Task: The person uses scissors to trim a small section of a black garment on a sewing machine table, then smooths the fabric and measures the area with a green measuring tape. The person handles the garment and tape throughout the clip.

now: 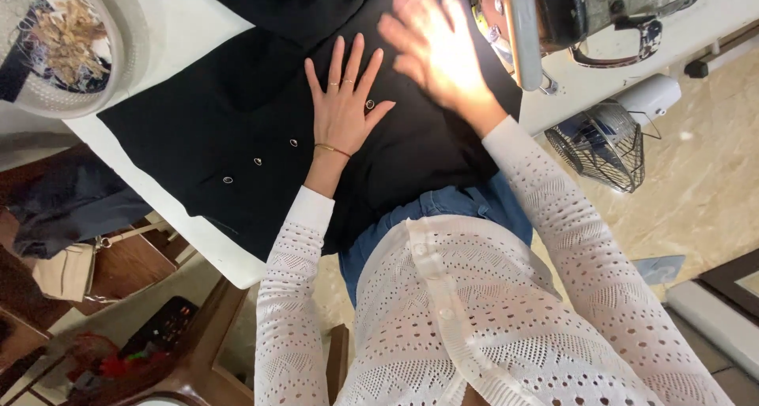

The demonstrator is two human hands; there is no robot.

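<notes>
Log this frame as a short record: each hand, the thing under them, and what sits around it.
left hand: flat, fingers spread, on the black garment
right hand: flat on the same garment, brightly lit, beside the sewing machine
garment: spread on the white table, small metal buttons in a row
nearby: basket of scraps, fan on the floor

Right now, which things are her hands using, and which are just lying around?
In use:
- left hand, flat on the black buttoned garment
- right hand, flat on the same cloth
- grey metal sewing machine, close by the right hand

Lying about:
- round white basket of scraps
- small wire-caged fan on the floor
</notes>
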